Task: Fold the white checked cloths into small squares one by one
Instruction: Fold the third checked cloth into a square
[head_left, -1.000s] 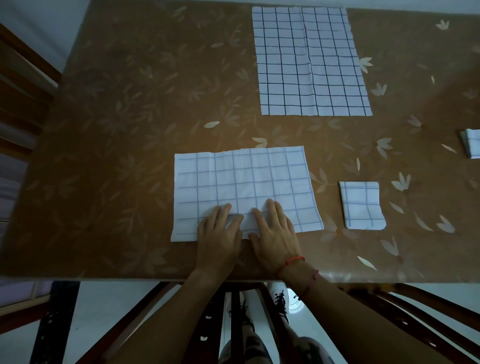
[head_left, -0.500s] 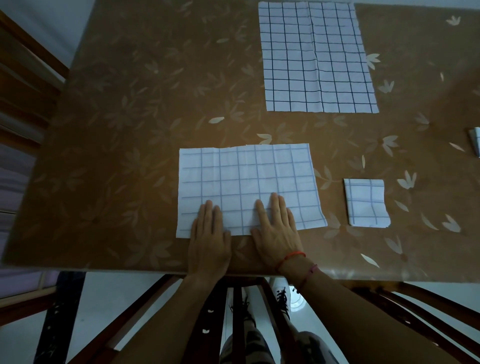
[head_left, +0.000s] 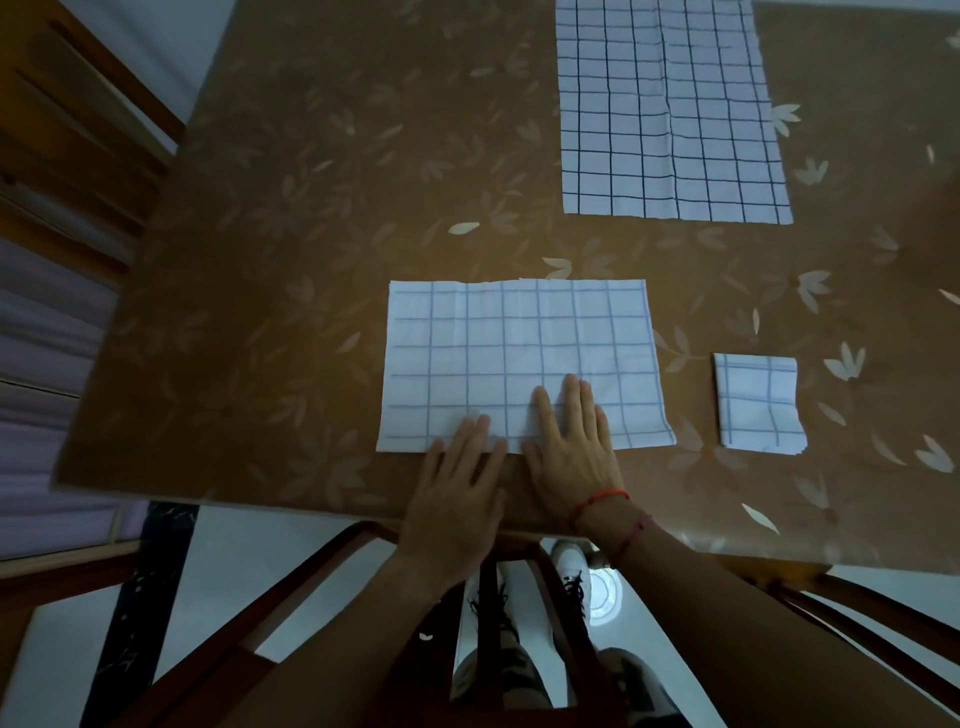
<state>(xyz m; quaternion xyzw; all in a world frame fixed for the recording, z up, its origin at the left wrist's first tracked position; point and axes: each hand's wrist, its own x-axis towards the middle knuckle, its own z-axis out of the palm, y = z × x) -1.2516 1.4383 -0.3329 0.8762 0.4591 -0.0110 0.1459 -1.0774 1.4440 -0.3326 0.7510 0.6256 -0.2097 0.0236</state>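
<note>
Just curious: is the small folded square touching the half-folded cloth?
Apart. The head view shows bare table between the small folded square and the half-folded cloth.

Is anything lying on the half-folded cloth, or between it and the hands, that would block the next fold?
Nothing visible does. Both the left hand and right hand lie flat on the near edge of the half-folded cloth; its surface is bare. The small folded square sits apart, to the right.

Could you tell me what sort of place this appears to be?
Probably a home dining room: a table under a brown leaf-patterned cover, wooden chairs around it, and a pale tiled floor below.
</note>
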